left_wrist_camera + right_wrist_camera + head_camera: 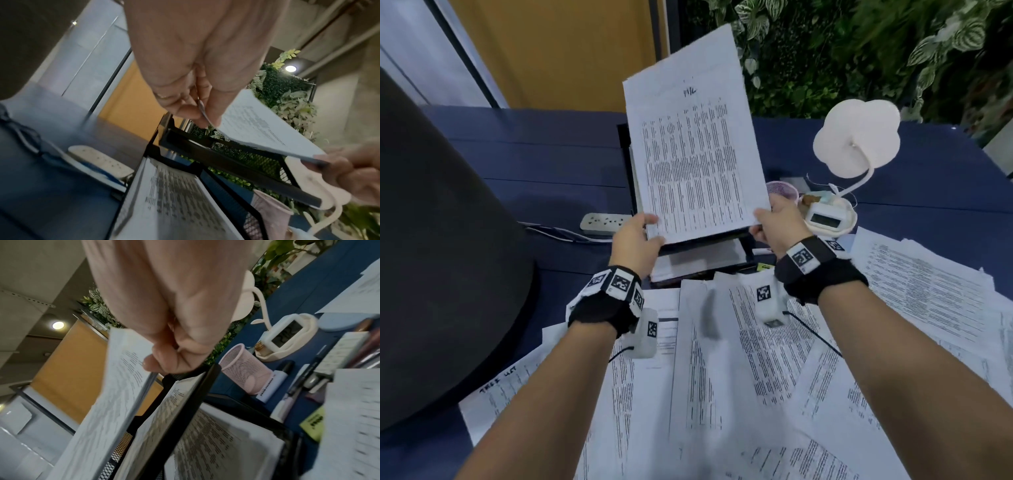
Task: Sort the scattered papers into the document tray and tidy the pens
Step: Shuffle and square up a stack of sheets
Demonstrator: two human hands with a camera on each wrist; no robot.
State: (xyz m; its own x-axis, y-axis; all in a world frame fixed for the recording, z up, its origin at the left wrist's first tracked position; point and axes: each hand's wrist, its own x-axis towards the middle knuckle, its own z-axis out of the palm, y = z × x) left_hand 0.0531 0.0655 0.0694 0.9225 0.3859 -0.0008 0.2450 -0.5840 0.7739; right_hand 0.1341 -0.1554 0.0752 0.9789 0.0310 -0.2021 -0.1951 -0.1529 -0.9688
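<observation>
Both hands holding a stack of printed papers above a black document tray on a blue desk.

Left hand point(637, 240) pinching the stack of papers point(693, 147) at its near left corner, right hand point(777, 224) pinching the near right corner; stack tilted up, far end raised over the top tier of the tray point(242, 164). More printed sheets already in the lower tiers. Loose papers point(722, 359) spread across the near edge of the desk point(551, 154). Just right of the tray: pink mesh pen cup point(244, 368), markers point(273, 382) lying flat, white desk lamp point(856, 137).
</observation>
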